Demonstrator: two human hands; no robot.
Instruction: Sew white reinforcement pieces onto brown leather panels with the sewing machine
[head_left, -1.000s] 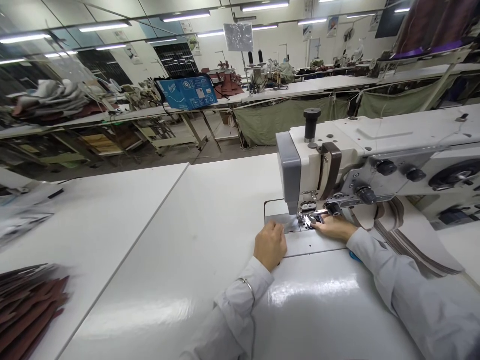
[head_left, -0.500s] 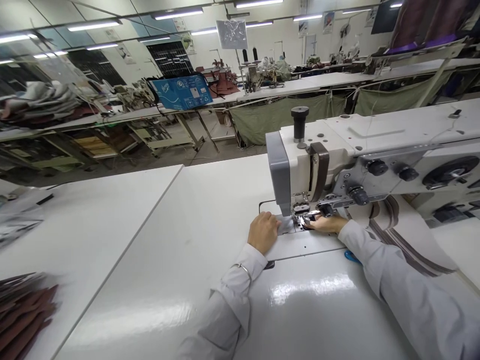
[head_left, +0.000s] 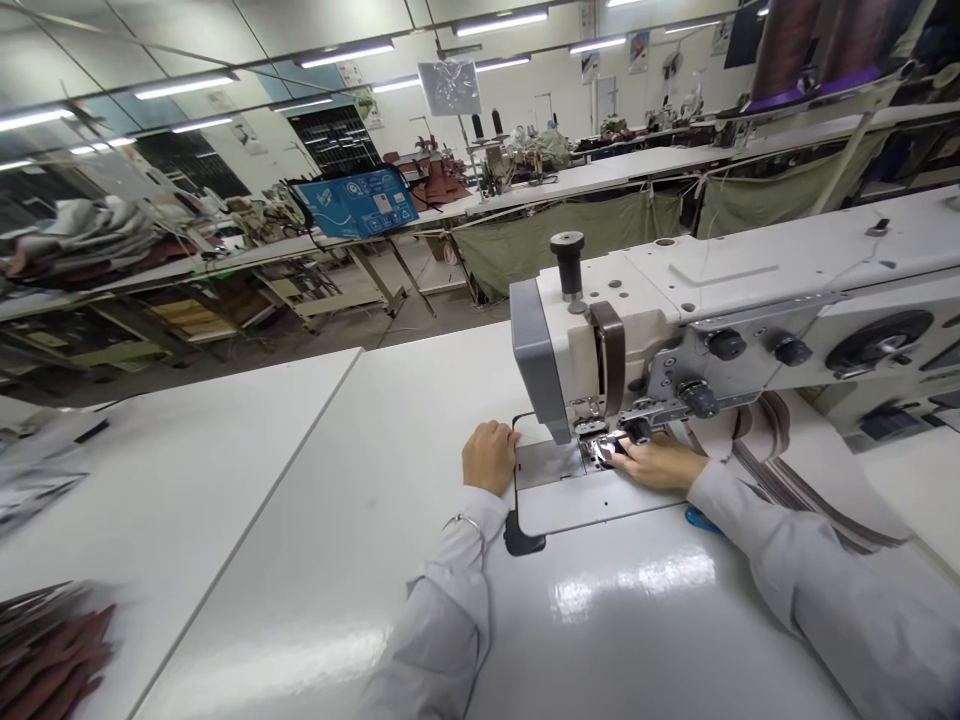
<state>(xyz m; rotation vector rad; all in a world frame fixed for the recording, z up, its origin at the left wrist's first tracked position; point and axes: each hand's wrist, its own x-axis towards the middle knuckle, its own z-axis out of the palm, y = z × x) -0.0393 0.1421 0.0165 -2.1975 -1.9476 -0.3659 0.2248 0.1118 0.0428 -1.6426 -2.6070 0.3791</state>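
Observation:
An industrial sewing machine (head_left: 592, 350) stands on the white table at the right. My left hand (head_left: 489, 458) is closed in a loose fist at the left edge of the machine's metal bed plate (head_left: 551, 466). Anything in its curled fingers is hidden. My right hand (head_left: 660, 463) reaches in from the right, with its fingertips pressed together at the presser foot (head_left: 602, 448). What they pinch there is too small to tell. Stacked cut pieces (head_left: 810, 480) with dark edges lie behind my right forearm. A blue-handled tool (head_left: 703, 519) is partly covered by that sleeve.
Dark red cut pieces (head_left: 56, 650) are heaped at the lower left. A seam in the tabletop (head_left: 255, 520) runs diagonally on the left. Across the aisle, a blue bag (head_left: 356, 203) and other sewing machines stand on a long table. Thread cones (head_left: 784, 50) are at upper right.
My left hand has moved left, away from the needle area, uncovering the bed plate. My right hand stays at the presser foot. The camera view has shifted slightly.

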